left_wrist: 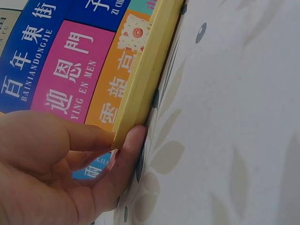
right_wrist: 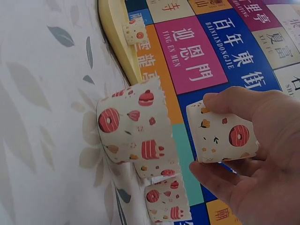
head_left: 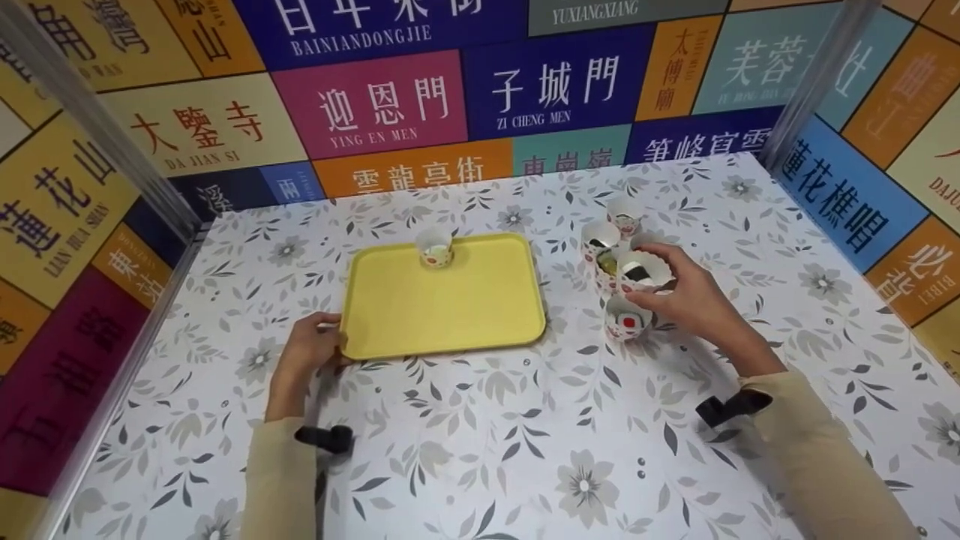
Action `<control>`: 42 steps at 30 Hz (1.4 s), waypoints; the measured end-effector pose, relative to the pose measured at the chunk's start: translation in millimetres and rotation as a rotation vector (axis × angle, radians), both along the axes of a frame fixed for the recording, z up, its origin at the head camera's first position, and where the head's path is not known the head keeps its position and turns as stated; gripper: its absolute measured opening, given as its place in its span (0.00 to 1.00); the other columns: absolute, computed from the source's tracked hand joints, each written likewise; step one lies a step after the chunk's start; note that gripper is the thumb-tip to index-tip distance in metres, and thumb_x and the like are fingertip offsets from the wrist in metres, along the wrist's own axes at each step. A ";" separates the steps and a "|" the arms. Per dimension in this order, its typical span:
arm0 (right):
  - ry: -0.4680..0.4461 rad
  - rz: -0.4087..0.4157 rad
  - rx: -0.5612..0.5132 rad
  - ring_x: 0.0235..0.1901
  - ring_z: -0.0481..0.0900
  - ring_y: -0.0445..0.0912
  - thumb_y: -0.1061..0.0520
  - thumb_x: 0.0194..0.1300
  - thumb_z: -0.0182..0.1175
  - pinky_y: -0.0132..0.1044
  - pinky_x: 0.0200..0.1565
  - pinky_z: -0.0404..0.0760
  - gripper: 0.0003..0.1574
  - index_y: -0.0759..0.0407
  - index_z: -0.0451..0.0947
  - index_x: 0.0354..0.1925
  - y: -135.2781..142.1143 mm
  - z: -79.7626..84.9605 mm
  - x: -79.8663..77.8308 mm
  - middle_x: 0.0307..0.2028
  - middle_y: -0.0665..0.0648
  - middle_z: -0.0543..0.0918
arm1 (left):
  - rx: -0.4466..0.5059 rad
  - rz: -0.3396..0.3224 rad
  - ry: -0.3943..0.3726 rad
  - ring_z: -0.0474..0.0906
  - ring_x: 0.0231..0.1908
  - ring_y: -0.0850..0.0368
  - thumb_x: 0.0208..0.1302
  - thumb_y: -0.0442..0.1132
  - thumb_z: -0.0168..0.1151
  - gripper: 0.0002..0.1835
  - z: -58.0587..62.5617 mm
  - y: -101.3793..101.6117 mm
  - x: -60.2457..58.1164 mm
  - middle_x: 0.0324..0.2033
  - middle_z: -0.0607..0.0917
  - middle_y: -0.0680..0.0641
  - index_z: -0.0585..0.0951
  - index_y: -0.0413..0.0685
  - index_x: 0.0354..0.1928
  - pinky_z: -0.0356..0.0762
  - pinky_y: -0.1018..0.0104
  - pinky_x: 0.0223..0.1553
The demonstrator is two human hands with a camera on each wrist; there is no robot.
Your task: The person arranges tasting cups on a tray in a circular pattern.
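In the head view, my right hand point(head_left: 694, 292) grips a patterned paper baking cup point(head_left: 646, 284) with something white and black inside. The right wrist view shows this cup point(right_wrist: 225, 133) lifted off the table, between thumb and fingers. Around it stand several similar cups; the nearest cup point(head_left: 627, 328) holds something white with a red spot, another point(head_left: 606, 276) something green. My left hand point(head_left: 309, 346) pinches the near left corner of a yellow tray point(head_left: 442, 319), thumb and fingers on its rim point(left_wrist: 140, 89). One cup point(head_left: 435, 253) stands on the tray near its far edge.
A white tablecloth point(head_left: 480, 457) with grey leaves and flowers covers the table. Panels with coloured lettered blocks point(head_left: 375, 105) close off the back and both sides. Two more cups, a far cup point(head_left: 624, 219) and a cup point(head_left: 598, 238) left of it, stand behind the held one.
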State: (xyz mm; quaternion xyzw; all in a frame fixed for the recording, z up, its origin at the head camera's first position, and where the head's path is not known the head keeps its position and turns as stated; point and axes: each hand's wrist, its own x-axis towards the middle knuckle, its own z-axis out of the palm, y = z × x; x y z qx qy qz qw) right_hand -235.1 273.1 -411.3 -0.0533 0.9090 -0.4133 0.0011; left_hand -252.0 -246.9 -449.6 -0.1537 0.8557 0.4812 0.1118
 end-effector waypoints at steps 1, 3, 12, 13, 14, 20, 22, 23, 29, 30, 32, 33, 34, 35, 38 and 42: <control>0.001 0.006 -0.005 0.47 0.78 0.49 0.43 0.62 0.69 0.25 0.39 0.78 0.51 0.49 0.57 0.76 -1.6 0.5 -0.3 0.69 0.61 0.69 | 0.000 -0.001 0.002 0.82 0.32 0.59 0.70 0.31 0.50 0.25 -0.2 0.2 -0.3 0.58 0.78 0.31 0.69 0.35 0.68 0.82 0.70 0.31; -0.009 0.015 -0.022 0.45 0.78 0.46 0.44 0.63 0.69 0.27 0.38 0.79 0.52 0.49 0.56 0.76 -5.0 1.6 -0.9 0.70 0.61 0.67 | 0.016 0.000 0.003 0.82 0.31 0.60 0.69 0.31 0.50 0.25 -0.8 0.9 -0.2 0.58 0.78 0.30 0.69 0.35 0.68 0.83 0.70 0.31; -0.056 0.009 -0.068 0.43 0.79 0.45 0.45 0.61 0.70 0.30 0.40 0.80 0.52 0.52 0.56 0.75 -23.2 2.7 -7.8 0.66 0.61 0.70 | 0.068 0.006 0.004 0.83 0.32 0.58 0.70 0.30 0.50 0.26 -1.8 2.5 -0.4 0.60 0.76 0.29 0.68 0.34 0.69 0.85 0.68 0.31; -0.051 0.006 -0.066 0.44 0.79 0.47 0.45 0.61 0.70 0.30 0.40 0.80 0.52 0.53 0.56 0.75 -25.3 3.0 -8.8 0.65 0.61 0.71 | 0.065 0.004 0.001 0.83 0.33 0.58 0.70 0.30 0.50 0.26 -1.6 2.3 -1.1 0.60 0.76 0.29 0.68 0.34 0.69 0.85 0.68 0.32; -0.044 0.003 -0.066 0.46 0.79 0.48 0.46 0.61 0.71 0.30 0.42 0.80 0.52 0.54 0.57 0.74 -27.8 3.7 -10.1 0.65 0.62 0.71 | 0.064 0.005 -0.003 0.83 0.33 0.58 0.70 0.31 0.50 0.26 -1.3 2.1 -1.6 0.61 0.75 0.30 0.68 0.35 0.69 0.85 0.68 0.32; -0.038 -0.004 -0.112 0.56 0.76 0.55 0.53 0.62 0.70 0.42 0.55 0.80 0.49 0.60 0.57 0.73 -46.7 10.7 -21.7 0.67 0.65 0.69 | 0.036 0.019 -0.012 0.81 0.34 0.58 0.69 0.30 0.51 0.25 -2.0 -0.2 -4.1 0.59 0.77 0.31 0.69 0.35 0.68 0.84 0.69 0.32; -0.039 -0.008 -0.113 0.57 0.76 0.55 0.54 0.62 0.70 0.45 0.56 0.79 0.48 0.59 0.58 0.72 -53.7 12.9 -25.0 0.66 0.64 0.71 | 0.040 0.025 -0.016 0.82 0.34 0.58 0.69 0.30 0.51 0.25 -2.6 -1.0 -4.2 0.58 0.77 0.31 0.69 0.35 0.68 0.85 0.69 0.32; -0.034 -0.012 -0.105 0.57 0.76 0.55 0.54 0.61 0.70 0.45 0.56 0.79 0.47 0.58 0.59 0.72 -57.0 13.9 -26.6 0.65 0.63 0.72 | 0.042 0.024 -0.018 0.82 0.34 0.58 0.69 0.30 0.52 0.26 -2.8 -1.2 -4.0 0.58 0.77 0.31 0.69 0.35 0.68 0.85 0.68 0.32; -0.038 -0.017 -0.102 0.50 0.76 0.50 0.52 0.61 0.71 0.36 0.49 0.79 0.46 0.55 0.60 0.72 -76.2 18.3 -35.6 0.64 0.60 0.73 | 0.059 0.018 -0.021 0.82 0.32 0.58 0.69 0.30 0.51 0.26 -1.7 -1.7 -3.9 0.59 0.76 0.30 0.68 0.34 0.69 0.86 0.67 0.32; -0.047 -0.016 -0.106 0.49 0.76 0.49 0.52 0.62 0.70 0.35 0.47 0.79 0.47 0.55 0.60 0.72 -79.7 19.0 -37.2 0.64 0.60 0.73 | 0.060 0.016 -0.017 0.82 0.32 0.58 0.69 0.30 0.51 0.26 -1.4 -1.9 -4.1 0.60 0.76 0.29 0.68 0.34 0.69 0.86 0.68 0.32; -0.059 -0.022 -0.089 0.47 0.77 0.49 0.50 0.62 0.70 0.34 0.45 0.79 0.48 0.54 0.59 0.73 -86.3 20.2 -40.5 0.65 0.59 0.72 | 0.064 0.012 -0.008 0.82 0.31 0.58 0.68 0.29 0.51 0.26 -0.9 -1.9 -3.9 0.59 0.76 0.29 0.68 0.33 0.69 0.86 0.67 0.31; -0.065 -0.022 -0.083 0.47 0.77 0.48 0.49 0.61 0.70 0.35 0.46 0.79 0.48 0.54 0.59 0.73 -89.7 20.9 -42.3 0.66 0.59 0.72 | 0.066 0.009 -0.004 0.82 0.31 0.58 0.68 0.29 0.51 0.26 -0.8 -2.1 -3.9 0.59 0.76 0.28 0.68 0.33 0.69 0.86 0.68 0.31; -0.074 -0.022 -0.077 0.47 0.78 0.48 0.48 0.61 0.71 0.36 0.47 0.80 0.49 0.53 0.58 0.73 -93.0 21.5 -44.4 0.68 0.59 0.70 | 0.067 0.006 -0.002 0.82 0.30 0.59 0.68 0.29 0.51 0.26 -0.6 -2.1 -3.7 0.59 0.76 0.28 0.68 0.33 0.69 0.86 0.68 0.31; -0.081 -0.020 -0.070 0.48 0.78 0.49 0.47 0.61 0.71 0.37 0.48 0.80 0.49 0.52 0.58 0.74 -96.6 22.3 -46.1 0.70 0.59 0.69 | 0.070 0.004 0.000 0.82 0.30 0.59 0.68 0.29 0.50 0.27 -0.5 -2.1 -3.5 0.59 0.76 0.28 0.68 0.33 0.69 0.86 0.68 0.31; -0.102 -0.001 -0.074 0.52 0.78 0.50 0.47 0.61 0.71 0.43 0.55 0.80 0.50 0.53 0.58 0.74 -107.1 24.4 -52.2 0.73 0.59 0.65 | 0.073 0.001 0.000 0.82 0.29 0.59 0.68 0.29 0.50 0.27 -0.3 -2.3 -2.5 0.59 0.76 0.28 0.68 0.33 0.69 0.86 0.68 0.31; -0.130 0.003 -0.066 0.57 0.73 0.51 0.47 0.60 0.71 0.47 0.61 0.77 0.50 0.52 0.59 0.73 -120.9 27.8 -59.6 0.75 0.58 0.63 | 0.058 -0.009 -0.001 0.82 0.33 0.58 0.69 0.31 0.51 0.27 0.5 -2.9 -0.8 0.59 0.77 0.28 0.68 0.34 0.69 0.85 0.68 0.32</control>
